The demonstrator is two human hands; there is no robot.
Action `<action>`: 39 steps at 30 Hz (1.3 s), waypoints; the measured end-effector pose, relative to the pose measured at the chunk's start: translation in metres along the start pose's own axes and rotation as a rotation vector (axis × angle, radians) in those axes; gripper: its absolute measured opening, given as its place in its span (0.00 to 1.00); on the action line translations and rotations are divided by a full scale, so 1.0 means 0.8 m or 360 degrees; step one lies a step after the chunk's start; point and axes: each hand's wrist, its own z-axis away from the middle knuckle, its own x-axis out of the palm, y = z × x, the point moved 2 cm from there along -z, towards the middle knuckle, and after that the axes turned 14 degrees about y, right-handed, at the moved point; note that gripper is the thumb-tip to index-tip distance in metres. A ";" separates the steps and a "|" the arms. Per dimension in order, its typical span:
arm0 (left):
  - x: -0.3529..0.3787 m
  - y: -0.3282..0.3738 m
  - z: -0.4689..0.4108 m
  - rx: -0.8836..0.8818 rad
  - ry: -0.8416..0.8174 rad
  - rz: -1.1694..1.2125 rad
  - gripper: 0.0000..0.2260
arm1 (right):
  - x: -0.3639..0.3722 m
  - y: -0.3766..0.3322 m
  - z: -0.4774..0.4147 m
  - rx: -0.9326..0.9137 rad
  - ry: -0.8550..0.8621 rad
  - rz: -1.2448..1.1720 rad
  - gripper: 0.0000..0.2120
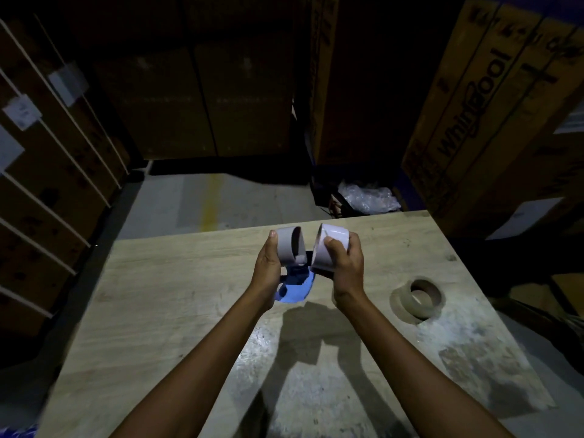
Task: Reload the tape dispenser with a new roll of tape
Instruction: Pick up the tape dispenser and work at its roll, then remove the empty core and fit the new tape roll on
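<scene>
Above the middle of the wooden table (177,305), my left hand (268,273) grips a blue tape dispenser (295,290). A thin pale ring (289,248) that looks like a bare core sits at the dispenser's top, with my left thumb against it. My right hand (346,267) is shut on a wider pale roll of tape (333,245), held tilted just to the right of the ring, the two nearly touching. Much of the dispenser's body is hidden behind both hands. A brownish roll of tape (422,297) lies flat on the table to the right.
Tall cardboard boxes (474,115) stand close behind and to the right of the table. Strapped boxes (47,172) line the left side. Crumpled clear plastic (366,197) lies on the floor past the table's far edge. A yellow line (210,200) marks the grey floor.
</scene>
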 end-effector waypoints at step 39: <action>0.031 -0.153 -0.029 -0.0787 0.0407 0.0724 0.29 | -0.162 0.145 -0.130 -0.0521 -0.0324 0.1971 0.33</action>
